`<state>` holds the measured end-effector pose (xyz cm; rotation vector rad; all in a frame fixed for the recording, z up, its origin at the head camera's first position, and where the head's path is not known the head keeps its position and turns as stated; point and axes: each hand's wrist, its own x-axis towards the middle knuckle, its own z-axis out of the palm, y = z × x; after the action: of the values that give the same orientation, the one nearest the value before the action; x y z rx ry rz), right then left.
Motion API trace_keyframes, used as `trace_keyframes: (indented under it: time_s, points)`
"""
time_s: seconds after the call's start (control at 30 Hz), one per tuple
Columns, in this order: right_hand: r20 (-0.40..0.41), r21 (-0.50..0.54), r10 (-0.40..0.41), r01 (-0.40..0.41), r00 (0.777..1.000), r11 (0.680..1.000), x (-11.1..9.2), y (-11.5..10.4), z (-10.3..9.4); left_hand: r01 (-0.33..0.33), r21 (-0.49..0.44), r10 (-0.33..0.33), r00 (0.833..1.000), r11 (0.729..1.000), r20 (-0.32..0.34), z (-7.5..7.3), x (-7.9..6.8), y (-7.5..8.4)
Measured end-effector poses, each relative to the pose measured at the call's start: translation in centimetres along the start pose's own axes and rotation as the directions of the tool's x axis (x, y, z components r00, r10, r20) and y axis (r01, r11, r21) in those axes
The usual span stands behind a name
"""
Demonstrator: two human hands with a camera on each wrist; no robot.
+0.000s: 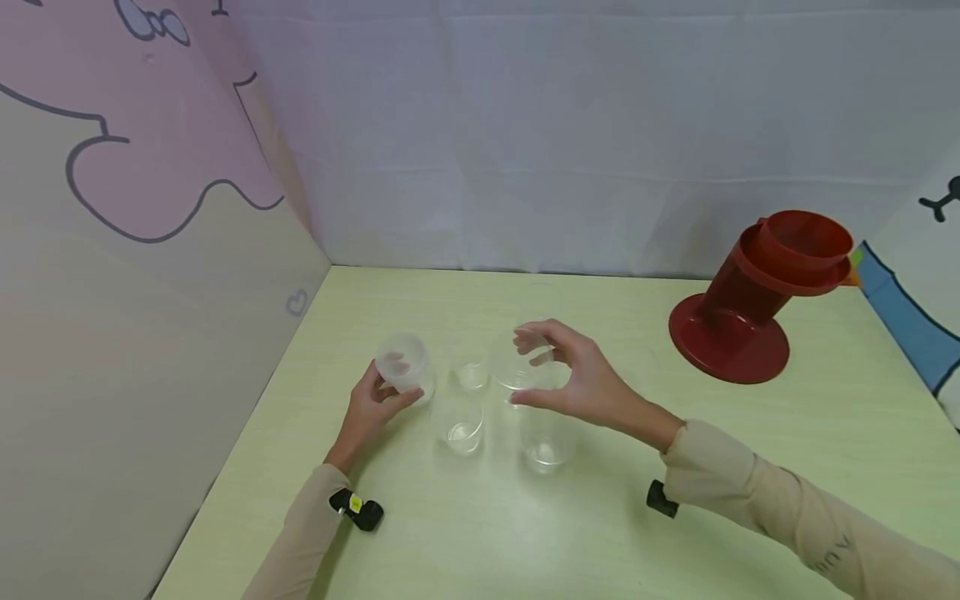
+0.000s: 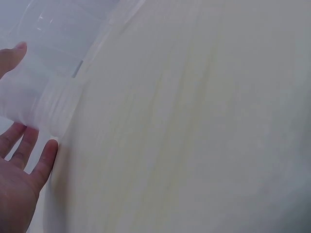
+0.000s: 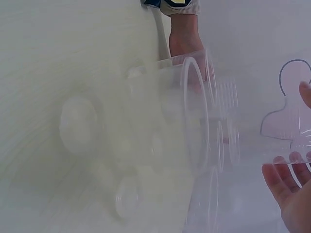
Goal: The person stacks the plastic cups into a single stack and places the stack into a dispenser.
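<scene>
At the left of the group of clear plastic cups, my left hand (image 1: 372,408) holds a cloudy, see-through plastic cup (image 1: 402,358), thumb on one side and fingers on the other. Ridged rims on this plastic (image 2: 58,104) show in the left wrist view. My right hand (image 1: 581,371) grips another clear cup (image 1: 517,371) between thumb and curved fingers, above the table. Between and in front of the hands stand clear cups: one at front left (image 1: 460,427), one at front right (image 1: 546,446) and one farther back (image 1: 471,371). Their transparent walls are hard to make out.
A dark red plastic stand (image 1: 727,337) with a round base and a tilted, cup-shaped top is at the right rear of the pale table (image 1: 585,533). A white cloth wall (image 1: 525,142) rises behind, and a printed panel (image 1: 150,317) closes the left side.
</scene>
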<state>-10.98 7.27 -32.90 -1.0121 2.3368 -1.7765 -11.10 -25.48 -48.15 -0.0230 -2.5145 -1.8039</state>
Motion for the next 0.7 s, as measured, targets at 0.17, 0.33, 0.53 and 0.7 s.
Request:
trace_keyframes:
  time_s: [0.17,0.33,0.53,0.7]
  points:
    - [0.012,0.008,-0.003,0.003,1.000,1.000,0.6,-0.2,0.4,0.020,-0.004,-0.020,1.000,1.000,0.010,0.0,0.0,0.0]
    - [0.019,0.007,0.001,-0.001,1.000,1.000,1.1,-0.3,0.7,0.010,-0.002,-0.010,1.000,1.000,0.023,-0.1,-0.4,1.7]
    - [0.029,0.016,-0.018,0.017,0.999,1.000,1.9,-0.2,1.1,0.003,0.007,-0.003,1.000,1.000,0.023,0.0,-0.9,3.1]
    - [0.043,0.016,-0.006,0.006,0.999,1.000,2.3,-0.3,1.4,0.008,0.005,-0.008,1.000,1.000,0.024,0.0,-0.9,3.1]
